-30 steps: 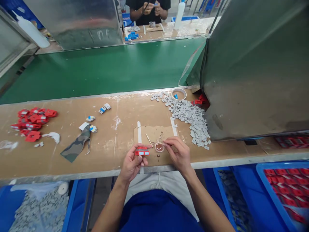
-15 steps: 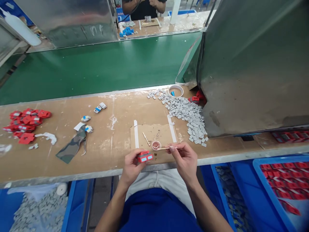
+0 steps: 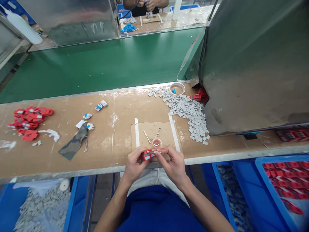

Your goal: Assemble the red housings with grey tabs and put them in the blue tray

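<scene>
Between its fingers my left hand (image 3: 135, 162) grips a red toy piece (image 3: 148, 155) with light window-like patches, at the table's front edge. My right hand (image 3: 172, 162) is closed on a thin stick (image 3: 153, 152), whose far end lies over the top of the red piece. Just beyond both hands stands a small round cup (image 3: 156, 143) with pinkish contents. Another stick (image 3: 146, 136) lies to its left on a cardboard sheet (image 3: 161, 127) held by white tape strips.
Small grey tiles (image 3: 190, 112) are heaped at the right beside a tape roll (image 3: 177, 89) and a large metal housing (image 3: 253, 71). Red pieces (image 3: 30, 135) and a camouflage cloth (image 3: 72, 145) lie left. Beyond the green belt (image 3: 101, 64), a person's hands show. Blue bins (image 3: 259, 164) stand below the table.
My right hand has moved left from beside the cup, bringing the stick to the red piece. My left hand still holds that piece. The view has shifted slightly.
</scene>
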Available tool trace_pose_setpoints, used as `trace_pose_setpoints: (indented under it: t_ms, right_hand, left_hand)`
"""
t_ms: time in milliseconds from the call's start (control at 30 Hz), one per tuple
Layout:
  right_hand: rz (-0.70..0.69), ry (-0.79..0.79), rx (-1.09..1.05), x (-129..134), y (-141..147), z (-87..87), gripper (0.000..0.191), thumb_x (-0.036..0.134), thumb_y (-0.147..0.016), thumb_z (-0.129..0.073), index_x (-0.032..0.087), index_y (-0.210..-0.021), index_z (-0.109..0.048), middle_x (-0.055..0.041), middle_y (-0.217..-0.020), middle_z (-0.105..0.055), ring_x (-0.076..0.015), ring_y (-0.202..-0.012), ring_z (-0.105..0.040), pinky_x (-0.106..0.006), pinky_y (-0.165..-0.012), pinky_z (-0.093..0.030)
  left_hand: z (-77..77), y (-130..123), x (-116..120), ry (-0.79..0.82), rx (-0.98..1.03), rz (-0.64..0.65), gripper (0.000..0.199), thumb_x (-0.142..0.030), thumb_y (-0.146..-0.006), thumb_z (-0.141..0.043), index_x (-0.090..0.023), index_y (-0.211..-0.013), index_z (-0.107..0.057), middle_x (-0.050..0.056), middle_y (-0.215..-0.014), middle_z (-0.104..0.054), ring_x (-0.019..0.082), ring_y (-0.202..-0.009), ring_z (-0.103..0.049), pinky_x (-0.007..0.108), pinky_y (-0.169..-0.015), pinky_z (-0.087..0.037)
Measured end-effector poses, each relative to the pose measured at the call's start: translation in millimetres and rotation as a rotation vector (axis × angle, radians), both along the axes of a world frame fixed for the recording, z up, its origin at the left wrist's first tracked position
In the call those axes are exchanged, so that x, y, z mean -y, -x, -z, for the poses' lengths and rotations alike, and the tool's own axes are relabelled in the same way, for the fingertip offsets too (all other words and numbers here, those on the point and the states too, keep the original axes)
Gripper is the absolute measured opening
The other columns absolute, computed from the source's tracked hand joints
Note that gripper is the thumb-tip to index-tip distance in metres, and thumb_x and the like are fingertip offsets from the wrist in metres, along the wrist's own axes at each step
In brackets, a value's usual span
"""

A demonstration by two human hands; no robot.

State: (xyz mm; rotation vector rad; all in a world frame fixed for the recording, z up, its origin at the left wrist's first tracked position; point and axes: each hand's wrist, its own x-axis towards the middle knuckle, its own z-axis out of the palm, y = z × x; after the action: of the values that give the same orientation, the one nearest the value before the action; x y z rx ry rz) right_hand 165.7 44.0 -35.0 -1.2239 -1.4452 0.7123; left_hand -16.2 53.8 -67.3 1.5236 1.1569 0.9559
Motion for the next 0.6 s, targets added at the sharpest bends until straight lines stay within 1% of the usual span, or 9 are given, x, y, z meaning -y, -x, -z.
trace_pose_setpoints:
  t_ms: [200,400,467,600]
  right_hand:
    - [0.015,-0.054,0.091,0,-2,-0.5,0.012,0.025,-0.099,-0.066,0.025,-0.087,-0.067,-0.0044,-0.087,-0.082,-0.0218,-0.081,-0.081,-0.030,-0.069,-0.065]
    - [-0.024,-0.058,0.045,1,1,-1.4,0.012,0.024,-0.100,-0.065,0.025,-0.088,-0.066,-0.0039,-0.086,-0.081,-0.0207,-0.080,-0.080,-0.029,-0.069,-0.064]
    - [0.009,-0.039,0.015,2,-5,-1.8,0.010,0.025,-0.099,-0.066,0.025,-0.089,-0.066,-0.0036,-0.085,-0.081,-0.0201,-0.079,-0.079,-0.029,-0.071,-0.064]
    - [0.165,-0.027,0.004,-3,-23,1.8,0.010,0.022,-0.098,-0.068,0.024,-0.088,-0.067,-0.0040,-0.087,-0.078,-0.0200,-0.084,-0.076,-0.031,-0.076,-0.061]
  left_hand:
    - [-3.8,-2,-1,-0.012,-0.024,0.004,0.017,-0.034,-0.092,-0.073,-0.021,-0.102,-0.076,0.009,-0.094,-0.078,0.022,-0.082,-0.072,0.030,-0.074,-0.055]
    - [-2.3,-1,-1,-0.029,-0.014,-0.002,0.016,-0.030,-0.092,-0.073,-0.022,-0.104,-0.076,0.009,-0.097,-0.079,0.023,-0.086,-0.073,0.031,-0.077,-0.056]
    - [-1.8,-1,-1,-0.023,-0.018,-0.006,0.017,-0.030,-0.091,-0.074,-0.021,-0.105,-0.076,0.009,-0.097,-0.080,0.023,-0.086,-0.074,0.031,-0.077,-0.056]
    - [-1.5,-2,-1,0.004,-0.014,-0.021,0.018,-0.032,-0.089,-0.076,-0.021,-0.103,-0.076,0.009,-0.095,-0.079,0.022,-0.082,-0.073,0.030,-0.073,-0.056]
